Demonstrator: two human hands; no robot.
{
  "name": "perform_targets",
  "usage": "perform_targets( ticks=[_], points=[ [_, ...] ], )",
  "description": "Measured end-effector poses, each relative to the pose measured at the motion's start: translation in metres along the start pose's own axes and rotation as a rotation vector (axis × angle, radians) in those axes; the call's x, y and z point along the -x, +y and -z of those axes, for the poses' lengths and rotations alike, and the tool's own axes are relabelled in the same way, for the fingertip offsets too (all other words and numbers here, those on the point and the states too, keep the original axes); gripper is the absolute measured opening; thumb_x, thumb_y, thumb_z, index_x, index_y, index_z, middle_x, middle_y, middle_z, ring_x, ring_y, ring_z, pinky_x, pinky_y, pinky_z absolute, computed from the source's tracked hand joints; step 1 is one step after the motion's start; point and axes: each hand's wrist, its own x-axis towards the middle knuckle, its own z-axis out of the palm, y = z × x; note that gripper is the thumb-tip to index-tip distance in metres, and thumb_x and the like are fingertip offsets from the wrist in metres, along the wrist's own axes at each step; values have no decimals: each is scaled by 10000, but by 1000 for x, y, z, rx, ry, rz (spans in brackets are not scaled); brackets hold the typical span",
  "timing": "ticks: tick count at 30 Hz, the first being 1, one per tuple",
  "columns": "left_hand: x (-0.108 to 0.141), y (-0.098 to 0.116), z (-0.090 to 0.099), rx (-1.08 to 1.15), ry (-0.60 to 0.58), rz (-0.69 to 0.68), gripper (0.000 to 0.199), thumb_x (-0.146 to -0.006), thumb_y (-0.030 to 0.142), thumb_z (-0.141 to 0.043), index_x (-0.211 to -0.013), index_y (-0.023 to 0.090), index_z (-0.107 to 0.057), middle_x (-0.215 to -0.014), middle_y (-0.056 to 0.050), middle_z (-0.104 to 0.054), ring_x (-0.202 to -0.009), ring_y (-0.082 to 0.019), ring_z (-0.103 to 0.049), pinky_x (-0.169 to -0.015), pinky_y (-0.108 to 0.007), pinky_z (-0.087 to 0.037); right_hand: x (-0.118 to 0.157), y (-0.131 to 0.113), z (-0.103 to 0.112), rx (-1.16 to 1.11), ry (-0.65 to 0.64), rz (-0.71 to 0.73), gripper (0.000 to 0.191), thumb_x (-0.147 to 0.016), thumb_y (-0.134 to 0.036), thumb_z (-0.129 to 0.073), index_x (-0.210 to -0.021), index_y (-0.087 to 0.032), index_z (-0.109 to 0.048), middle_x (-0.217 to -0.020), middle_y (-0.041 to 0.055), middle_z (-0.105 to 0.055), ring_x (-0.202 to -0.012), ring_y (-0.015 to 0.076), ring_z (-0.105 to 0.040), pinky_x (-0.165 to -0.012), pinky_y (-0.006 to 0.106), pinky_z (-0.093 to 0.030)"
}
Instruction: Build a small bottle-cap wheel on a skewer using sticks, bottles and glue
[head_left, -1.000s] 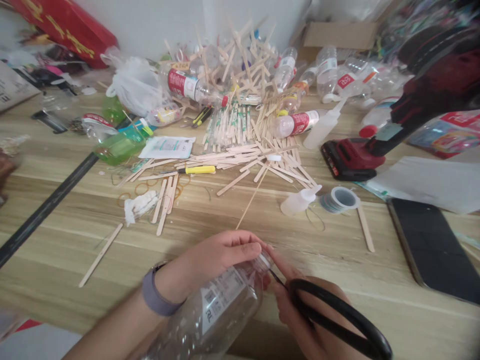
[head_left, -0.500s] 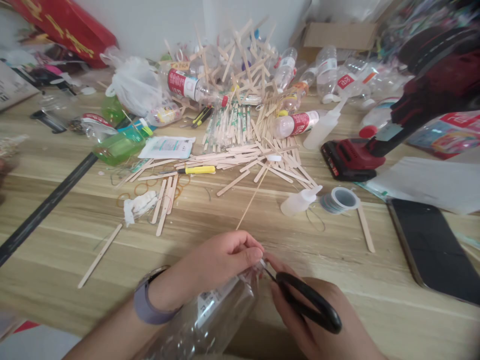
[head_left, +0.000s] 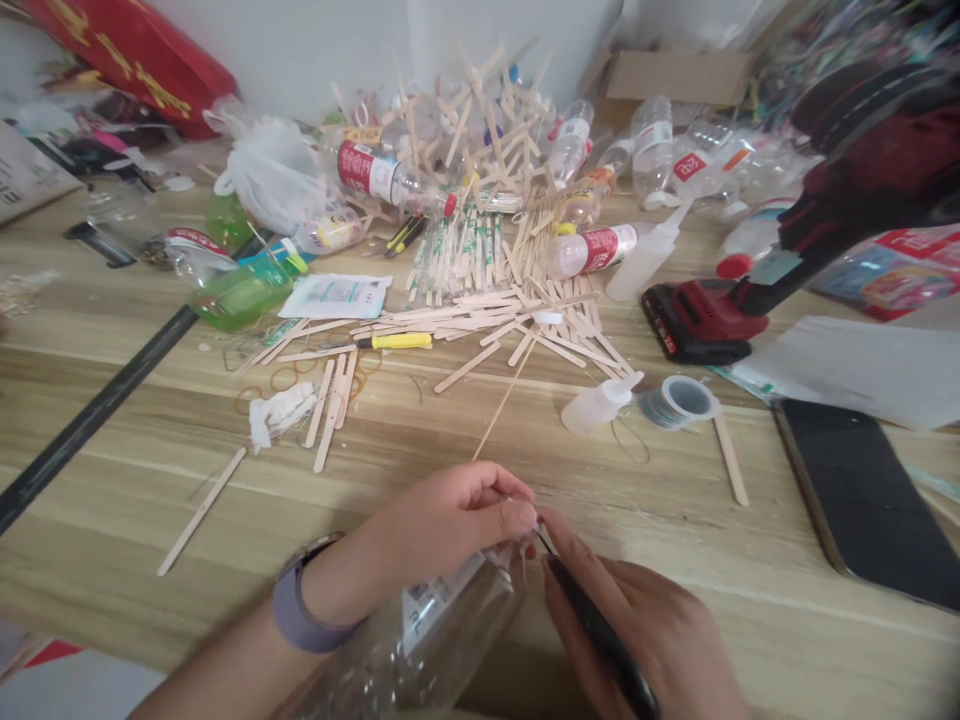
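A clear plastic bottle (head_left: 457, 630) with a printed white label lies tilted at the bottom centre, its far end up at my fingertips. My left hand (head_left: 472, 510), with a watch on the wrist, is closed around that end of the bottle. From the right, my right hand (head_left: 637, 610) grips black-handled scissors (head_left: 600, 630). Their metal part meets the bottle beside my left thumb, and the tips are hidden by my fingers. A small red spot shows at the bottle's end between the hands.
Beyond my hands lie loose wooden sticks (head_left: 465, 315), a yellow-handled cutter (head_left: 401, 341), a small squeeze bottle (head_left: 600, 402) and a spool (head_left: 679, 400). A phone (head_left: 862, 490) and a red cordless tool (head_left: 705, 320) stand at right. Several plastic bottles (head_left: 592, 250) crowd the back.
The scissors' handle has turned and now appears narrower, with its loop seen edge-on. My right fingers have moved closer to my left thumb; the bottle stays held in my left hand.
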Motion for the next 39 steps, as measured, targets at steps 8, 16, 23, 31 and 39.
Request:
perform_targets(
  ticks=[8, 16, 23, 31, 39],
  points=[
    [-5, -2, -4, 176, -66, 14, 370, -733, 413, -768, -968, 152, -650, -840, -25, -657, -722, -128, -587, -709, -268, -456, -4, -1, 12, -93, 42, -114, 383, -935, -140, -439, -1275, -218, -597, -770, 25, -758, -602, 165, -711, -554, 237, -572],
    [-1, 0, 9, 534, -149, -35, 336, -766, 325, -767, -1043, 146, -697, -891, -87, -730, -757, -148, -674, -724, -264, -498, -7, -8, 20, -172, -46, -105, 502, -928, -134, -436, -1422, -215, -475, -644, -11, -707, -514, 154, -668, -503, 224, -567],
    [-2, 3, 2, 617, -121, -12, 258, -752, 281, -776, -959, 141, -710, -859, -60, -720, -706, -124, -665, -667, -228, -502, -3, -11, 12, -201, 6, -88, 581, -948, -155, -420, -1513, -193, -290, -656, -32, -694, -515, 151, -651, -523, 243, -561],
    [-3, 5, -1, 511, -93, -35, 372, -702, 384, -815, -928, 122, -679, -832, -48, -689, -710, -129, -629, -688, -247, -471, -3, -8, 3, -174, 49, -74, 352, -944, -167, -421, -1278, -185, -533, -627, -36, -689, -493, 141, -644, -483, 241, -508],
    [0, 10, -1, 360, -30, 18, 405, -678, 404, -822, -924, 134, -647, -801, -24, -661, -711, -127, -596, -714, -268, -442, -3, -4, -1, -158, 36, -125, 275, -936, -209, -421, -754, -207, -627, -514, -31, -615, -393, 106, -550, -404, 216, -421]
  ],
)
